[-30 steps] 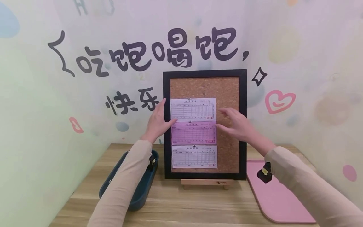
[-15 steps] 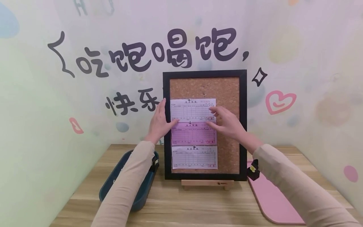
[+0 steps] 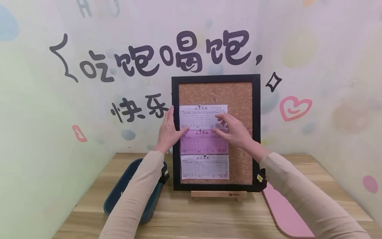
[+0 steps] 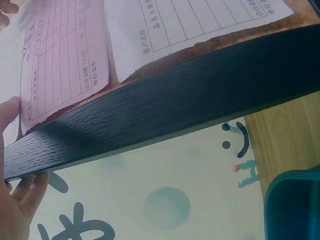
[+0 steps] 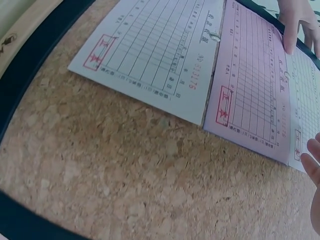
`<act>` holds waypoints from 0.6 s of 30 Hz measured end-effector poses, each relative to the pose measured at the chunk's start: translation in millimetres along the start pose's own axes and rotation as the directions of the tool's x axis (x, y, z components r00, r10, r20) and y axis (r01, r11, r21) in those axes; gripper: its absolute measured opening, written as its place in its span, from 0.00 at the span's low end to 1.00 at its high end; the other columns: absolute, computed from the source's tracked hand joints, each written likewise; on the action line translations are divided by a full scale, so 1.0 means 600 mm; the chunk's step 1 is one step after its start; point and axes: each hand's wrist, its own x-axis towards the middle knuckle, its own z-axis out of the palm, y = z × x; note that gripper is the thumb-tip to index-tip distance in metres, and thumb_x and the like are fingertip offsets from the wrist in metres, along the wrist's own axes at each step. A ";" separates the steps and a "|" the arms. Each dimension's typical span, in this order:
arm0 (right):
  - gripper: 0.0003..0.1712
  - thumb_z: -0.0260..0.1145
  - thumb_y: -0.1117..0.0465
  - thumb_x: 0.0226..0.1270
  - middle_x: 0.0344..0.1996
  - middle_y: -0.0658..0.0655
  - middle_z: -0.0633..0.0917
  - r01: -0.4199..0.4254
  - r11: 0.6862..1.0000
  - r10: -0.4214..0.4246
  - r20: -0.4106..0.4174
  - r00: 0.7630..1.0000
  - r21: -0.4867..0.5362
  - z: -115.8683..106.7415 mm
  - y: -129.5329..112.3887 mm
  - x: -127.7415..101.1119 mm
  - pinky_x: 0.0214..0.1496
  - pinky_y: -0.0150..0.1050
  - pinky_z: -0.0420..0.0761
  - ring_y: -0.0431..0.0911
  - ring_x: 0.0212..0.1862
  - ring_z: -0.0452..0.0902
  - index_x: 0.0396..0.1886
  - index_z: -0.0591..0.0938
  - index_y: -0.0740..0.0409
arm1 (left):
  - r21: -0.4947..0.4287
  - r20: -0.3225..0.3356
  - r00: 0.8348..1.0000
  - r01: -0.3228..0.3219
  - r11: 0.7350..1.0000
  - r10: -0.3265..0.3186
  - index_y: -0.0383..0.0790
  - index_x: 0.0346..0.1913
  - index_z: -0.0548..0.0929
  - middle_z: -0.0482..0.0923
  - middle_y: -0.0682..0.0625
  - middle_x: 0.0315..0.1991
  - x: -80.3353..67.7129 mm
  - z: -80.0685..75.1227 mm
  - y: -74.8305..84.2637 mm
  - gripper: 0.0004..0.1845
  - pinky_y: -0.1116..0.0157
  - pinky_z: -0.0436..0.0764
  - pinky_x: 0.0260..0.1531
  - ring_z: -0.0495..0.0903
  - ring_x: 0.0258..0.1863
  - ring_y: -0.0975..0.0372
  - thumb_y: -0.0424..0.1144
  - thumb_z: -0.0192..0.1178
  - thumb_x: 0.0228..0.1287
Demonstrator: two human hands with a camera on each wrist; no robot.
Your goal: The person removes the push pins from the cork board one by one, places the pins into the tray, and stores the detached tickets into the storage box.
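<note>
I see the cork board [image 3: 238, 99] standing on its small easel at the worktop's back edge. My left hand [image 3: 169, 131] braces the top slip [image 3: 203, 117] at its left edge, fingers straight, so it lies flat. My right hand [image 3: 234, 130] rests relaxed fingers on its lower right corner.

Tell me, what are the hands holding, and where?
The left hand steadies the top white receipt at its left edge with the thumb; the right hand presses its lower right corner. Neither grips it.
</note>
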 end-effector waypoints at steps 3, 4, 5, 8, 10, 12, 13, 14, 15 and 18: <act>0.27 0.66 0.56 0.57 0.41 0.56 0.77 -0.009 1.000 0.009 -0.008 1.000 0.009 0.004 -0.002 0.003 0.42 0.42 0.77 0.46 0.40 0.73 0.55 0.72 0.60 | -0.002 -0.001 1.000 0.007 1.000 -0.007 0.36 0.70 0.47 0.52 0.40 0.68 -0.001 0.000 0.001 0.51 0.58 0.61 0.62 0.57 0.65 0.53 0.48 0.67 0.49; 0.27 0.66 0.57 0.57 0.40 0.56 0.77 -0.009 1.000 0.009 -0.013 1.000 0.006 0.005 -0.003 0.005 0.41 0.41 0.77 0.46 0.40 0.74 0.55 0.72 0.60 | -0.004 0.000 1.000 0.009 1.000 -0.009 0.36 0.70 0.47 0.52 0.40 0.68 -0.002 0.001 0.002 0.51 0.58 0.61 0.62 0.57 0.65 0.53 0.48 0.67 0.49; 0.27 0.66 0.57 0.57 0.39 0.56 0.77 -0.007 1.000 0.008 -0.019 1.000 0.004 0.006 -0.003 0.006 0.41 0.41 0.77 0.46 0.39 0.74 0.55 0.72 0.60 | -0.004 -0.001 1.000 0.011 1.000 -0.011 0.36 0.70 0.47 0.52 0.40 0.68 -0.002 0.001 0.002 0.51 0.58 0.61 0.61 0.57 0.65 0.52 0.48 0.67 0.49; 0.26 0.66 0.57 0.57 0.38 0.56 0.78 -0.014 1.000 0.014 -0.026 1.000 0.002 0.007 -0.006 0.013 0.39 0.41 0.77 0.46 0.38 0.74 0.54 0.72 0.60 | -0.006 -0.005 1.000 0.016 1.000 -0.016 0.36 0.70 0.48 0.52 0.40 0.68 -0.002 0.000 0.002 0.51 0.58 0.61 0.62 0.57 0.65 0.52 0.48 0.68 0.48; 0.25 0.66 0.57 0.57 0.38 0.55 0.77 -0.020 1.000 0.020 -0.028 0.999 0.008 0.008 -0.008 0.018 0.39 0.41 0.76 0.46 0.37 0.74 0.54 0.72 0.60 | -0.008 -0.007 1.000 0.019 1.000 -0.019 0.36 0.70 0.48 0.53 0.40 0.68 -0.002 0.000 0.002 0.51 0.58 0.61 0.62 0.57 0.65 0.52 0.47 0.68 0.48; 0.25 0.66 0.57 0.57 0.37 0.55 0.77 -0.021 1.000 0.022 -0.031 0.999 0.020 0.009 -0.011 0.024 0.39 0.41 0.76 0.46 0.37 0.74 0.53 0.73 0.61 | -0.009 -0.010 1.000 0.018 1.000 -0.018 0.36 0.70 0.48 0.53 0.40 0.68 -0.001 0.000 0.003 0.52 0.59 0.60 0.62 0.57 0.65 0.52 0.47 0.68 0.48; 0.24 0.66 0.58 0.57 0.37 0.55 0.77 -0.019 1.000 0.020 -0.035 0.999 0.024 0.009 -0.011 0.028 0.39 0.40 0.76 0.45 0.37 0.74 0.53 0.73 0.61 | -0.012 -0.012 1.000 0.015 1.000 -0.016 0.36 0.70 0.48 0.53 0.40 0.68 -0.001 0.000 0.003 0.52 0.59 0.60 0.62 0.57 0.65 0.52 0.47 0.68 0.48; 0.24 0.65 0.58 0.58 0.36 0.55 0.77 -0.016 0.999 0.018 -0.039 0.999 0.028 0.010 -0.012 0.031 0.39 0.40 0.76 0.45 0.37 0.74 0.53 0.73 0.61 | -0.014 -0.015 1.000 0.012 1.000 -0.013 0.36 0.70 0.48 0.53 0.40 0.67 -0.001 0.000 0.003 0.51 0.59 0.60 0.62 0.57 0.65 0.52 0.47 0.68 0.48; 0.24 0.65 0.58 0.58 0.36 0.55 0.77 -0.011 1.000 0.013 -0.044 0.999 0.029 0.011 -0.012 0.035 0.39 0.40 0.76 0.45 0.37 0.74 0.53 0.73 0.61 | -0.015 -0.017 1.000 0.010 1.000 -0.011 0.36 0.70 0.48 0.53 0.40 0.67 -0.001 0.000 0.003 0.51 0.59 0.60 0.62 0.57 0.65 0.52 0.47 0.68 0.48; 0.23 0.65 0.59 0.58 0.34 0.55 0.77 0.012 0.999 -0.010 -0.062 0.998 0.033 0.014 -0.013 0.045 0.39 0.39 0.76 0.45 0.36 0.74 0.52 0.74 0.62 | -0.019 -0.023 1.000 0.004 1.000 -0.005 0.35 0.69 0.48 0.54 0.40 0.67 0.000 0.000 0.004 0.51 0.59 0.60 0.62 0.57 0.65 0.52 0.47 0.68 0.47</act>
